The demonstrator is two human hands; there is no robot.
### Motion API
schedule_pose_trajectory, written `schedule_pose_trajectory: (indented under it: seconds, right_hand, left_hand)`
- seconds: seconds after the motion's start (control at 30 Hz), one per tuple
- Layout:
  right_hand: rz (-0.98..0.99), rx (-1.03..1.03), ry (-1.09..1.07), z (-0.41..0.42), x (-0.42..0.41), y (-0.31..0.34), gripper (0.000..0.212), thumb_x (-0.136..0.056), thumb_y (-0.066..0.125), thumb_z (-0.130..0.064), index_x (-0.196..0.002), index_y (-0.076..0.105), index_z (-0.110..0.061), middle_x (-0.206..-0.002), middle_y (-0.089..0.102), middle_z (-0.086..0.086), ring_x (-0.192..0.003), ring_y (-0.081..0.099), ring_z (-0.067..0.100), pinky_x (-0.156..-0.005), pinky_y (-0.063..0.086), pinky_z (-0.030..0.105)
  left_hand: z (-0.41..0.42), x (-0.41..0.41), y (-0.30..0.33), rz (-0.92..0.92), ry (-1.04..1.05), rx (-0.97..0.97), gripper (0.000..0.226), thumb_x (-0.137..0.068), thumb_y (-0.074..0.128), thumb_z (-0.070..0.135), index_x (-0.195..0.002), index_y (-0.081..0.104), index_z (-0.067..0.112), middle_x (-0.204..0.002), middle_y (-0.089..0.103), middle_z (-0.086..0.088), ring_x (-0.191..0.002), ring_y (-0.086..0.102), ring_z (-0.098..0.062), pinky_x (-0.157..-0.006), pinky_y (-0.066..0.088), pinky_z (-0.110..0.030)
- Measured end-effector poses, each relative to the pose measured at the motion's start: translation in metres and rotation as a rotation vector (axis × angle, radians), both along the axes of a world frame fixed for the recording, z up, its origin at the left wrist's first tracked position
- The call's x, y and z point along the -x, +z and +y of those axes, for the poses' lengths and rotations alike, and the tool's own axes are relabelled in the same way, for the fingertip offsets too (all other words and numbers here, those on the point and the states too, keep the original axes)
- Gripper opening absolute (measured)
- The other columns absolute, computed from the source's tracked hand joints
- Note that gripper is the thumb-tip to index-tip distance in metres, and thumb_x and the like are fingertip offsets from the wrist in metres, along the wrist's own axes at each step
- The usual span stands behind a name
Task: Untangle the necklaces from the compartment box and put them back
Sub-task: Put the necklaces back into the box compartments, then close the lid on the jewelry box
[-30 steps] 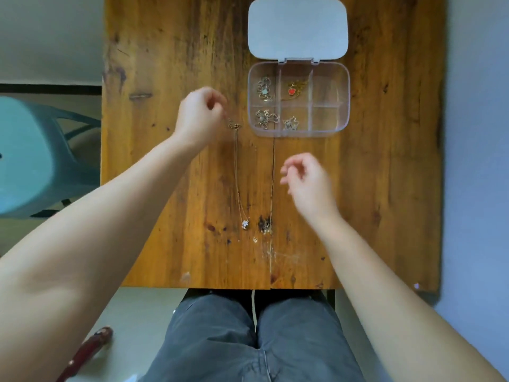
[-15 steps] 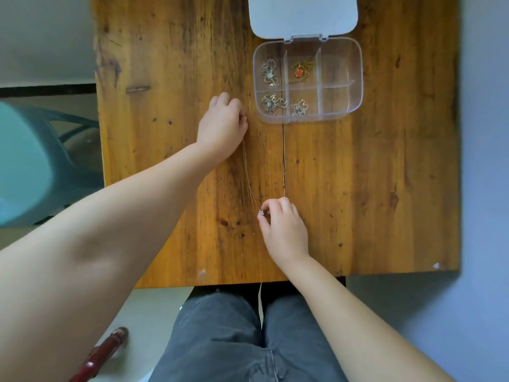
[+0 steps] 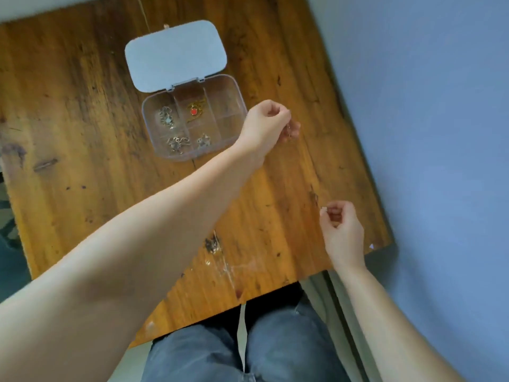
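Observation:
A clear compartment box (image 3: 230, 127) stands open on the wooden table (image 3: 82, 111), its white lid (image 3: 176, 55) folded back. Silver necklaces (image 3: 166, 117) (image 3: 176, 143) (image 3: 203, 140) and a red-pendant necklace (image 3: 194, 111) lie in the left and middle compartments; the right ones look bare. My left hand (image 3: 265, 125), just right of the box, pinches one end of a thin chain necklace (image 3: 288, 132). My right hand (image 3: 343, 230), near the table's right edge, pinches its other end at the fingertips. The chain between them is too fine to see. A dark pendant (image 3: 212, 244) lies near the front edge.
The table's right edge runs close to a blue wall (image 3: 427, 106). My grey-trousered legs (image 3: 234, 351) sit under the front edge. Whitish scuffs (image 3: 242, 267) mark the wood near the dark pendant.
Both hands have lifted the chain off the table and carried it to the right, past the box. The head camera has swung and tilted, so the table now looks slanted.

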State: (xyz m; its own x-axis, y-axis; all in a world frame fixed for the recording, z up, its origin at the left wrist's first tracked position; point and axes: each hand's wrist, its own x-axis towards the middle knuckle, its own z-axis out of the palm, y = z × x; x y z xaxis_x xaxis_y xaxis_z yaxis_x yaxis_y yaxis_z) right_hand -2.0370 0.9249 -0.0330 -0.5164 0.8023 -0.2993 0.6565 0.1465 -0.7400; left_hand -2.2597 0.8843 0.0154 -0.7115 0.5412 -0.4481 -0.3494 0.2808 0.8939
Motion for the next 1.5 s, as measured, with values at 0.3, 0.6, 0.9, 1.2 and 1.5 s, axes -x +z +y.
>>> schedule_pose_trajectory:
  seconds: [0.3,0.6,0.9,1.2,1.5]
  right_hand:
    - [-0.259,-0.147,-0.103,0.034,-0.025,-0.036,0.011,-0.09,0.058,-0.017,-0.1,0.062,-0.018,-0.105,0.053,-0.002,-0.095,0.055,0.013,-0.072,0.038,0.021]
    - [-0.117,-0.081,-0.043,0.047,0.023,-0.003,0.018,-0.094,0.05,-0.011,-0.107,0.061,-0.014,-0.108,0.054,0.0,-0.093,0.051,0.008,-0.069,0.032,0.004]
    - [0.059,0.134,0.397,0.046,0.279,0.004,0.033,-0.099,0.041,-0.022,-0.13,0.05,-0.017,-0.13,0.056,0.004,-0.117,0.053,0.019,-0.085,0.041,0.019]
    - [0.17,0.43,0.377,0.048,0.362,0.014,0.022,-0.092,0.056,-0.022,-0.114,0.061,-0.019,-0.114,0.068,-0.002,-0.101,0.064,0.015,-0.078,0.057,0.03]
    - [0.193,-0.021,0.798,0.045,0.25,0.014,0.033,-0.096,0.048,-0.005,-0.125,0.06,-0.013,-0.135,0.056,0.001,-0.128,0.047,0.014,-0.109,0.034,0.027]
  left_hand:
    - [0.093,-0.017,-0.058,0.033,-0.018,0.239,0.011,-0.093,0.051,0.013,-0.086,0.058,0.018,-0.086,0.068,-0.005,-0.083,0.069,-0.018,-0.069,0.059,-0.024]
    - [0.033,0.026,-0.021,0.266,0.003,0.159,0.019,-0.094,0.044,0.009,-0.103,0.06,0.016,-0.086,0.067,-0.001,-0.079,0.066,-0.014,-0.068,0.056,-0.025]
    - [-0.129,0.166,-0.035,0.277,0.658,0.601,0.049,-0.09,0.053,0.026,-0.135,0.039,0.01,-0.13,0.051,-0.009,-0.115,0.053,-0.023,-0.096,0.046,-0.029]
    - [-0.139,0.2,-0.034,0.2,0.55,0.349,0.021,-0.085,0.055,0.004,-0.1,0.058,0.018,-0.091,0.062,0.004,-0.084,0.06,-0.012,-0.057,0.049,-0.018]
    - [-0.189,0.11,-0.026,0.932,-0.072,0.561,0.035,-0.079,0.056,-0.008,-0.11,0.062,0.006,-0.119,0.065,-0.014,-0.109,0.059,-0.031,-0.087,0.047,-0.035]
